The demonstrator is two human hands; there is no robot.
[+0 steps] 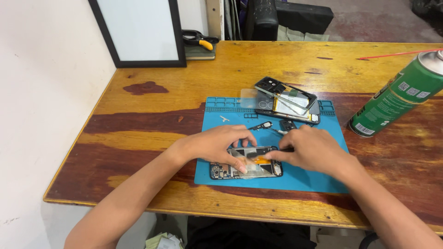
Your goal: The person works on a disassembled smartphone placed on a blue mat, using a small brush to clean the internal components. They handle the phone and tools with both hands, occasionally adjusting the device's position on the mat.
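- A head-worn camera looks down at a worn wooden table (184, 87) with a blue work mat (318, 177) lying near its front edge, a little right of the middle.
- An opened phone (221, 171), back cover off and circuit parts showing, lies on the mat's front left part. Its long axis runs left to right, parallel to the table's front edge.
- The left hand (214, 144) comes in from the left and arches over the phone's left half, fingers curled down, fingertips pressing on its top surface. It pins the phone down and does not lift it.
- The right hand (314, 150) comes in from the right and meets the phone's right end. Its fingers are pinched shut on a thin dark tool (285, 150), whose tip points left toward the phone's middle, near an orange part.
- Both hands touch the phone; the left covers more of it, the right works at its right end.
- Behind the hands on the mat lie small loose parts (261, 125), and at the mat's back edge a second dismantled phone frame (286, 99) rests tilted.
- A green spray can (397, 94) leans near the table's right edge.
- At the back left corner stand a black-framed white board (138, 30) and yellow-handled pliers (198, 40).
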